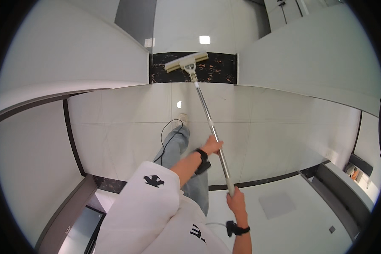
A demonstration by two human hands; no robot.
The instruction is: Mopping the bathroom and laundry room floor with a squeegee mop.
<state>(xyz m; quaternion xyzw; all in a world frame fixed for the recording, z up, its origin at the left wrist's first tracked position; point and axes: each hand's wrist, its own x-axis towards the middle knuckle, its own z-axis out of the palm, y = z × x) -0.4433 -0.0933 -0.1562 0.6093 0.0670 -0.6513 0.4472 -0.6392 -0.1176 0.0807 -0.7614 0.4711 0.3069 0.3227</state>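
Observation:
A sponge mop with a long metal pole [205,108] runs from my body toward the doorway. Its wide cream head [186,62] rests slightly tilted on the black, orange-veined threshold strip [222,67]. Partway down the pole, my left hand [212,145] is wrapped round the metal. My right hand [236,201] grips the pale handle at the near end. Each wrist wears a black band with a small device. Fingers of both hands are partly hidden behind the pole.
White walls [89,46] flank the doorway, with pale floor tiles [127,139] on both sides of the threshold. My shoe [182,119] stands below the mop head, and a black cable [161,142] loops over my leg. Another doorway [82,228] is at lower left.

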